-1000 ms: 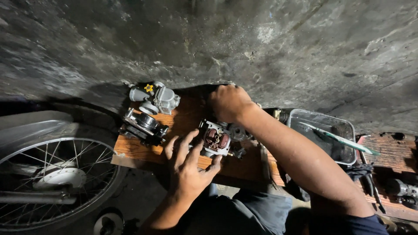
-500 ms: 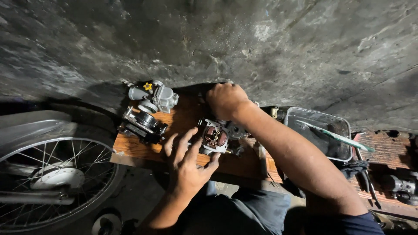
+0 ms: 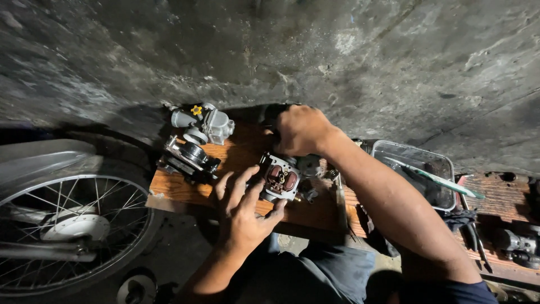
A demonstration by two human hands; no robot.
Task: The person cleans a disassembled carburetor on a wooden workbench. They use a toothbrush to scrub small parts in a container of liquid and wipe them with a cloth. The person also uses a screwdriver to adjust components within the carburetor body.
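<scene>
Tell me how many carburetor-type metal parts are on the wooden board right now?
3: one between both hands, a dark one at the board's left, a silver one with a yellow knob behind it. Others may hide under the right hand.

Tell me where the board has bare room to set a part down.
Bare wood shows on the board at its near left corner, between the black part and the left hand. A narrower strip lies between the grey carburetor and the right hand. It is crowded around the open carburetor body and the tools toward the tray.
</scene>
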